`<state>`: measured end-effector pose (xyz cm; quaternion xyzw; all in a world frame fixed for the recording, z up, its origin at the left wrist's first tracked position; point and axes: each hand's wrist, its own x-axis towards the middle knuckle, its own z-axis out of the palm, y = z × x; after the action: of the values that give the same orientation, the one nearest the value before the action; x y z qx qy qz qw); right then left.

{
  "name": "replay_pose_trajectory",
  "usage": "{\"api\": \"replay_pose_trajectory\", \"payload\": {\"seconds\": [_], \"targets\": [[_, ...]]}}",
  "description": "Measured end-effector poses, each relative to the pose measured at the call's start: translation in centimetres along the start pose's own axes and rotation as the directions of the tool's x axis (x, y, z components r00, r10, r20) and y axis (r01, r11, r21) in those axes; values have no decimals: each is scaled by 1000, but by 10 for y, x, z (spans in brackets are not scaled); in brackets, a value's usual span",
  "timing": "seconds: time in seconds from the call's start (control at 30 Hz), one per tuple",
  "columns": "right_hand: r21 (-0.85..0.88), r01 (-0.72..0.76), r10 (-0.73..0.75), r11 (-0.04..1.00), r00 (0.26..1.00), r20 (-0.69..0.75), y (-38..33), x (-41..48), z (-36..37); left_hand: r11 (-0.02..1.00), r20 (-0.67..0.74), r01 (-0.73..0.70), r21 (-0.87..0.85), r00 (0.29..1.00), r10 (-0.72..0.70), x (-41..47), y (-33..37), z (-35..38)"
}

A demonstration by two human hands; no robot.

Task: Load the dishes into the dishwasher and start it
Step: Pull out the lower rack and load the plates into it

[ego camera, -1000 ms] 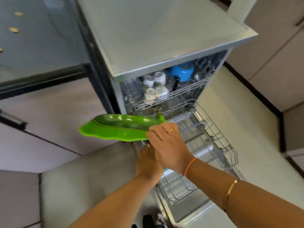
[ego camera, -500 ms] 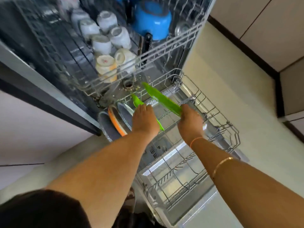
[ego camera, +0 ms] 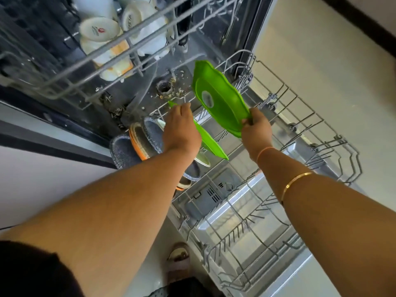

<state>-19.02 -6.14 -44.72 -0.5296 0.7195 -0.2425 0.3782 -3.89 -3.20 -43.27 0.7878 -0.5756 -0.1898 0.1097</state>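
Two green leaf-shaped plates are over the pulled-out lower rack (ego camera: 300,133) of the open dishwasher. My right hand (ego camera: 256,129) pinches the near end of one green plate (ego camera: 220,97), which is tilted up with its underside and a round label showing. My left hand (ego camera: 182,129) holds the other green plate (ego camera: 211,142) edge-on among the rack's left tines. Beside it stand speckled blue plates (ego camera: 150,133) and an orange-rimmed plate (ego camera: 137,144).
The upper rack (ego camera: 90,78) hangs above at the left, full of white cups (ego camera: 99,28). Food scraps lie around the drain (ego camera: 165,90) on the tub floor. The open door (ego camera: 257,211) lies under the rack. My sandalled foot (ego camera: 179,260) stands by the door's left edge.
Both hands have moved down into the lower rack. The right hand's plate has turned so its underside faces me. The left hand's plate has sunk lower among the tines.
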Motion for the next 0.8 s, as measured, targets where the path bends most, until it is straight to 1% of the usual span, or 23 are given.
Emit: {"api": "replay_pose_trajectory", "payload": {"seconds": [0.13, 0.23, 0.33, 0.4, 0.47, 0.7, 0.8], "targets": [[85, -60, 60, 995, 998, 5, 16, 4, 4, 999, -24, -36, -2, 999, 36, 6, 0, 5], [181, -101, 99, 978, 995, 18, 20, 0, 7, 1000, -52, -12, -5, 999, 12, 8, -4, 8], [285, -103, 106, 953, 994, 4, 23, -5, 10, 1000, -81, -4, -8, 997, 3, 10, -8, 9], [322, -100, 100, 941, 995, 19, 24, -7, 14, 1000, -89, -3, -8, 996, 2, 11, -11, 9], [310, -103, 94, 945, 995, 44, 25, -6, 19, 1000, -96, 7, -11, 995, -8, 13, -14, 11], [289, -100, 93, 952, 995, 36, 33, 3, 25, 999, -90, 6, -36, 996, -9, 10, -17, 16], [290, -122, 120, 949, 992, 26, 42, -3, 23, 999, -89, -10, -41, 996, 7, 8, -19, 18]]}}
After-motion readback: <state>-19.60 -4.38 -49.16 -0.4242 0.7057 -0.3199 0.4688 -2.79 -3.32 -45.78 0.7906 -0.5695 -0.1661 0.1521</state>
